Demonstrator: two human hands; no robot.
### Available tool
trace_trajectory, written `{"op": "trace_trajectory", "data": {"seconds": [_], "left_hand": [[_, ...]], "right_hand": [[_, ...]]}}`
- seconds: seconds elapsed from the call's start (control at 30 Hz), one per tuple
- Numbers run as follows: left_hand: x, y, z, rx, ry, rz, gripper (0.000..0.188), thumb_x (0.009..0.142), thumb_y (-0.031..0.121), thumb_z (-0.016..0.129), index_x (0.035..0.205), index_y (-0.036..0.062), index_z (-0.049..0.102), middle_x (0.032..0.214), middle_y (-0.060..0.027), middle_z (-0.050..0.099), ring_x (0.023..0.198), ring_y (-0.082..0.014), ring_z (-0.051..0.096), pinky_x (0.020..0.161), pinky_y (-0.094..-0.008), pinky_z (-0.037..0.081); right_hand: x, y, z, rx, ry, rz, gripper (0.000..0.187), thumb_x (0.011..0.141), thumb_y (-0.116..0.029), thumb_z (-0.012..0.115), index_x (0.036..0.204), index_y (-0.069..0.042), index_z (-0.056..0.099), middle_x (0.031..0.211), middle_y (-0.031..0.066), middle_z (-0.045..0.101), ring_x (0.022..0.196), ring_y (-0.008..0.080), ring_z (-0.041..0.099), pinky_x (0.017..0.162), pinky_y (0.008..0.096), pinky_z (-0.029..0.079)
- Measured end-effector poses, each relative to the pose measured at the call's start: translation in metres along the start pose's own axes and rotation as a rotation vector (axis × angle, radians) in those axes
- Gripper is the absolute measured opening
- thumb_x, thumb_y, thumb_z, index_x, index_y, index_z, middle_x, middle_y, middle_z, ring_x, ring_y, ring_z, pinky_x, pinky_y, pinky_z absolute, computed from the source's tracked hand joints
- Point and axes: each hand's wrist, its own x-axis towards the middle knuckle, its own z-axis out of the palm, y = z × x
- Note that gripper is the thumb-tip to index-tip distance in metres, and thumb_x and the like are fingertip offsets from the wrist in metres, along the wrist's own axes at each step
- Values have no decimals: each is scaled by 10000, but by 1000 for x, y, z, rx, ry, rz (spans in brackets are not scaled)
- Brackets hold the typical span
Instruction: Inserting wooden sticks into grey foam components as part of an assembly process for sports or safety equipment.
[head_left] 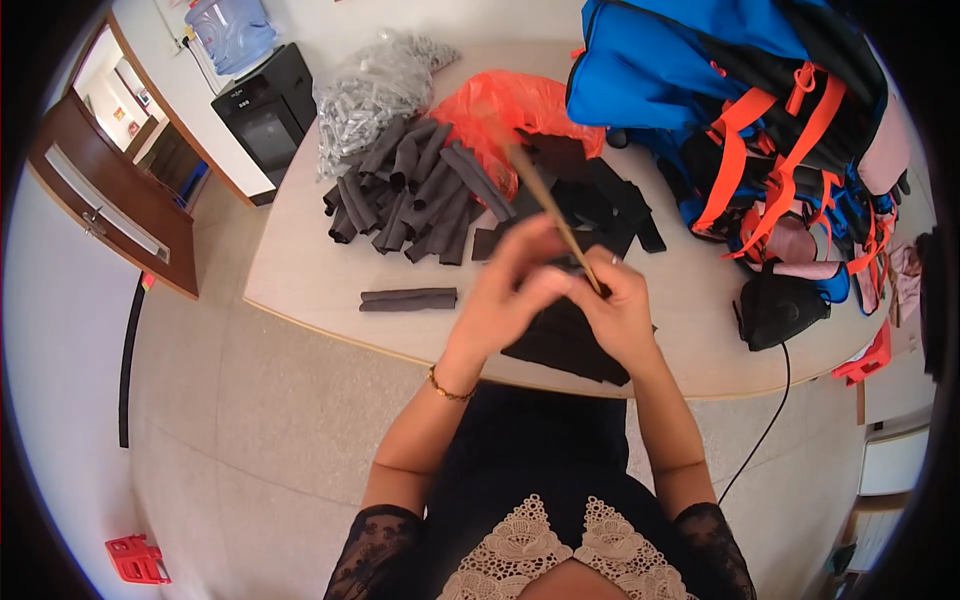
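A thin light-brown stick [546, 196], like a wooden rod, rises at a slant from my right hand [618, 304]. The fingers of that hand are closed around its near end. Close beside it on the left is my left hand [515, 292], thumb toward the right hand. Its fingers are smeared by motion, so whether they touch the stick is unclear. Under both hands lie dark fabric pieces [565, 345] near the table's front edge. A single rolled grey fabric tube [408, 300] rests to the left of my left hand.
A heap of grey fabric tubes [415, 195] is on the table [300, 250], beside a clear bag of small silvery pieces [365, 95] and a red plastic bag [500, 95]. Black strips [610, 195] lie beyond my hands. Blue bags with orange straps [690, 60] and a corded black device [780, 308] stand right.
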Motion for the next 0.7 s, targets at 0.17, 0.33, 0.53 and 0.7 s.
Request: {"op": "trace_trajectory", "data": {"seconds": [0.17, 0.33, 0.53, 0.7], "left_hand": [[-34, -12, 30, -237, -45, -496, 254, 987, 288, 485, 922, 45, 522, 606, 27, 457, 476, -32, 418, 418, -218, 339], [-60, 16, 52, -214, -316, -748, 232, 997, 188, 385, 835, 60, 490, 585, -4, 473, 490, -84, 478, 472, -240, 413], [-12, 7, 7, -280, 253, -132, 120, 962, 115, 521, 984, 15, 582, 863, -14, 581, 793, -66, 547, 699, -198, 438], [-1, -9, 5, -366, 180, -217, 99, 941, 94, 575, 1008, 22, 566, 933, -2, 584, 813, -68, 545, 739, -190, 436]], "right_hand": [[31, -17, -15, -59, 317, -143, 226, 876, -162, 668, 763, 8, 571, 668, -13, 468, 571, 75, 426, 497, 238, 315], [67, -47, -55, 367, 456, 2, 272, 910, -300, 640, 746, -97, 561, 571, -86, 361, 503, 17, 327, 451, 206, 243], [29, -24, -31, 7, -183, 73, 205, 872, -203, 692, 786, -60, 574, 623, -92, 431, 542, 8, 370, 469, 202, 268], [16, -6, -18, 280, -61, 198, 137, 875, -142, 677, 866, -31, 596, 646, -63, 461, 538, 22, 381, 470, 203, 297]]}}
